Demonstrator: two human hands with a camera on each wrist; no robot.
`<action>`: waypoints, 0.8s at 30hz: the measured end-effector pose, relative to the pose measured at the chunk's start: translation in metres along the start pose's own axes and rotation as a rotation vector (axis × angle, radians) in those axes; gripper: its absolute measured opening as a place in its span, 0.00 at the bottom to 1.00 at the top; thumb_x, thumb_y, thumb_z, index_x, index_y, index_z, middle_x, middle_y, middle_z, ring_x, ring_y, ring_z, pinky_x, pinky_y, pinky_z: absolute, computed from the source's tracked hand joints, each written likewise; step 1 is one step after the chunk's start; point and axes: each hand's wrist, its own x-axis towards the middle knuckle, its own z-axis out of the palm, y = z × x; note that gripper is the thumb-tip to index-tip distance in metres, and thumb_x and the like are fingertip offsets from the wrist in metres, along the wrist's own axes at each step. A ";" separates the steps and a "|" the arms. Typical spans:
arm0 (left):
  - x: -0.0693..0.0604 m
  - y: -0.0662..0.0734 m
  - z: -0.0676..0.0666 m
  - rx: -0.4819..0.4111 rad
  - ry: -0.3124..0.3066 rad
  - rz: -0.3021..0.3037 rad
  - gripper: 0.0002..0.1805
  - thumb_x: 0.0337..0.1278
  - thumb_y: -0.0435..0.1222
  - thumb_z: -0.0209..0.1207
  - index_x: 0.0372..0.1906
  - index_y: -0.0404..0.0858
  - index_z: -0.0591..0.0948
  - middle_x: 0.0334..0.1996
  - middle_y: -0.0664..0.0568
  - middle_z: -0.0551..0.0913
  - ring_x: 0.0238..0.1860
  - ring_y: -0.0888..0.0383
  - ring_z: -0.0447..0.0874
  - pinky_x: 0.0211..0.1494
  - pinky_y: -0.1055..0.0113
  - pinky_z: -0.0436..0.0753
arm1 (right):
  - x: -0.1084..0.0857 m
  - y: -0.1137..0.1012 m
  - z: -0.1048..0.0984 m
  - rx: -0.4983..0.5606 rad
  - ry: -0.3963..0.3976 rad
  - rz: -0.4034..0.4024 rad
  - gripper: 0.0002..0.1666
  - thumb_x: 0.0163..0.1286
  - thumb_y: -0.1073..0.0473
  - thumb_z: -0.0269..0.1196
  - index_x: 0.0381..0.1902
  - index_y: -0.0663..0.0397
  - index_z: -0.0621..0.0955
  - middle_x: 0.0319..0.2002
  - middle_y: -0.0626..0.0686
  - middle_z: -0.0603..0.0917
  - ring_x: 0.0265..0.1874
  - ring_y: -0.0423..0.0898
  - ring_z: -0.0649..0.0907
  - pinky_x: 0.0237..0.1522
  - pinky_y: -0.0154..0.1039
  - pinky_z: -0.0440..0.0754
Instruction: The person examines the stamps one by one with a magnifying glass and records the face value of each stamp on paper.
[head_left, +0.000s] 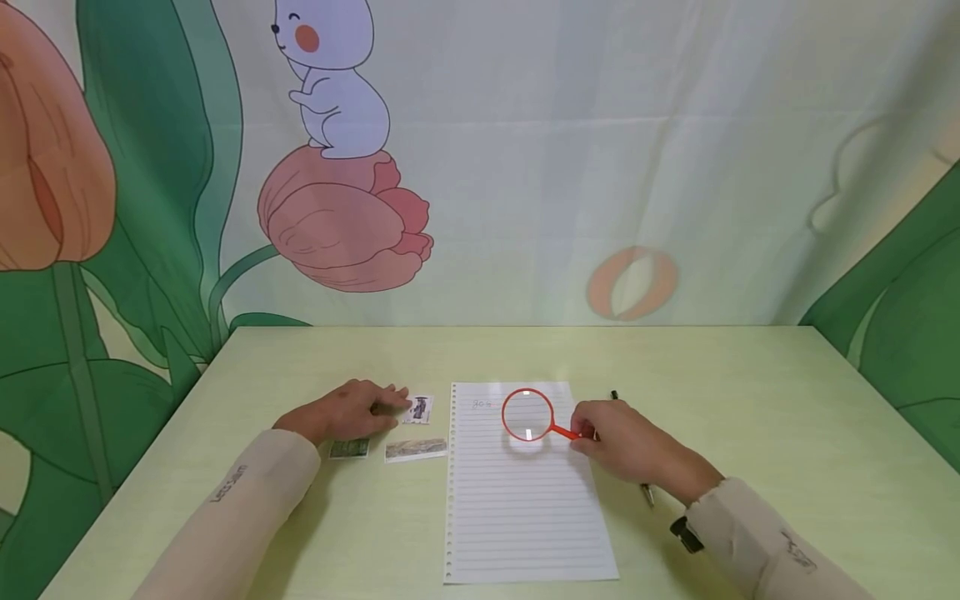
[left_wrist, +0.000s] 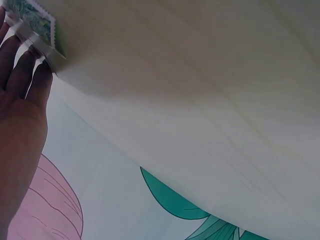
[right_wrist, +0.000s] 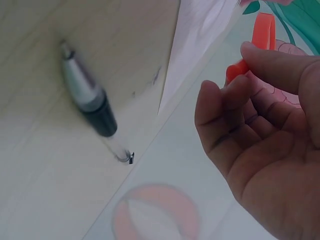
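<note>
One lens point(head_left: 527, 414) is pinched in my right hand point(head_left: 622, 437) above paper point(head_left: 525, 517); my left hand point(head_left: 348, 412), fingers apart at nine o'clock, probably positions a stamp point(head_left: 422, 409); next needs light fingertips.

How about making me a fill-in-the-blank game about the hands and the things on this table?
1. The magnifying glass is held by the ____ hand.
2. In the head view, the lined paper is hole-punched along its ____ edge.
3. In the head view, ____ small printed pictures lie near the left hand.

Missing words: right; left; three.
</note>
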 end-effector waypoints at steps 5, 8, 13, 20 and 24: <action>0.000 0.000 0.000 0.001 -0.001 -0.009 0.22 0.69 0.34 0.59 0.66 0.40 0.78 0.72 0.48 0.67 0.76 0.46 0.56 0.75 0.49 0.58 | -0.005 0.003 -0.004 0.009 0.007 0.015 0.08 0.64 0.68 0.68 0.30 0.53 0.79 0.27 0.43 0.79 0.27 0.40 0.74 0.32 0.36 0.75; -0.001 -0.001 0.000 0.004 -0.003 -0.007 0.22 0.69 0.34 0.59 0.66 0.40 0.77 0.72 0.48 0.66 0.76 0.46 0.56 0.75 0.49 0.58 | -0.008 0.006 -0.005 0.007 0.014 0.022 0.08 0.64 0.67 0.69 0.30 0.53 0.79 0.27 0.43 0.79 0.27 0.40 0.74 0.32 0.36 0.75; -0.001 0.000 0.001 0.009 -0.004 -0.017 0.23 0.69 0.35 0.59 0.67 0.40 0.77 0.73 0.49 0.66 0.76 0.46 0.55 0.75 0.49 0.58 | -0.014 0.012 -0.007 0.020 0.002 0.061 0.08 0.65 0.67 0.68 0.31 0.54 0.78 0.27 0.44 0.78 0.27 0.41 0.74 0.30 0.35 0.75; -0.001 0.001 0.001 0.002 -0.005 -0.023 0.23 0.69 0.35 0.59 0.67 0.41 0.77 0.73 0.49 0.66 0.76 0.46 0.55 0.75 0.49 0.58 | -0.021 0.022 -0.011 0.032 -0.011 0.098 0.07 0.66 0.65 0.68 0.32 0.55 0.78 0.27 0.44 0.79 0.26 0.41 0.75 0.30 0.35 0.75; -0.001 0.000 0.000 0.013 0.000 0.001 0.23 0.69 0.35 0.59 0.67 0.40 0.77 0.72 0.49 0.66 0.76 0.46 0.55 0.75 0.49 0.58 | -0.025 0.028 -0.013 0.029 -0.011 0.106 0.07 0.66 0.65 0.68 0.34 0.55 0.78 0.28 0.45 0.79 0.26 0.41 0.74 0.28 0.35 0.74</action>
